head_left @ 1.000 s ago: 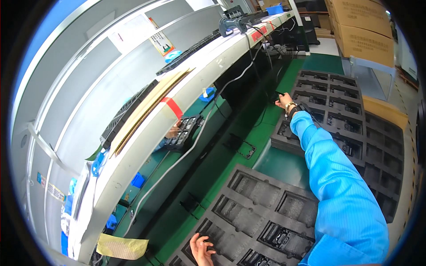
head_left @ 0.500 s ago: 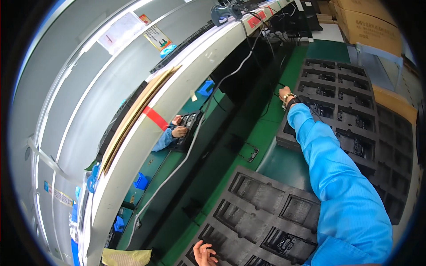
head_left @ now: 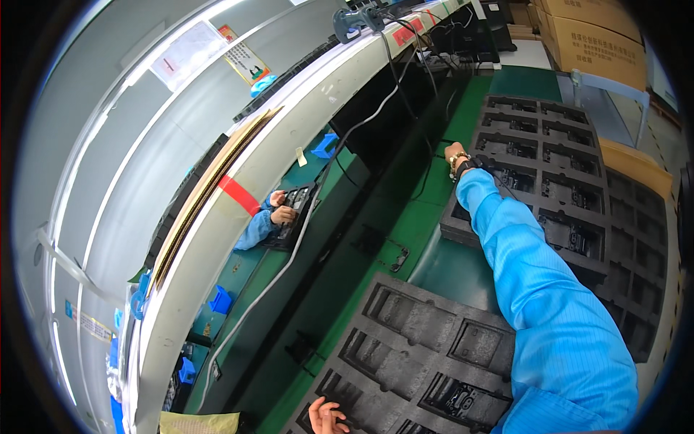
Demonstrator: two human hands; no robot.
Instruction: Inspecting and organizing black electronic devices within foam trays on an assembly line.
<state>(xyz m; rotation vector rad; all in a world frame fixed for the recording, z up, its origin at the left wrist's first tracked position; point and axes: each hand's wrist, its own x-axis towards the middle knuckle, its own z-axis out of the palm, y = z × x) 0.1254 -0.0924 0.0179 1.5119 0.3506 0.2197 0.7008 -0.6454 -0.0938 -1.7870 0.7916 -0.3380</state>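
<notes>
My right hand (head_left: 455, 155), with a beaded bracelet and a dark band at the wrist, reaches far forward to the left edge of a black foam tray (head_left: 471, 226). Its fingers are curled closed by the green surface; what they hold is hidden. Black parts (head_left: 571, 235) lie in that tray's pockets. Low in the view, my left hand (head_left: 325, 417) hovers at the nearer foam tray (head_left: 434, 317), fingers loosely bent and apart, nothing visible in them. One pocket there holds a black part (head_left: 463, 398); others look bare. A thin black frame (head_left: 397, 259) rests on the green surface.
Another foam tray (head_left: 640, 253) stands at the right, with cardboard boxes (head_left: 596, 47) behind. A white shelf edge (head_left: 289, 123) runs along the left, with a scanner (head_left: 354, 24) on top and a pale cable (head_left: 300, 242) hanging below. Beyond it, a co-worker's hands (head_left: 282, 213) handle a black tray.
The whole view has shifted slightly to the left. My right hand stays by the far tray's left edge, and my left hand remains over the near tray.
</notes>
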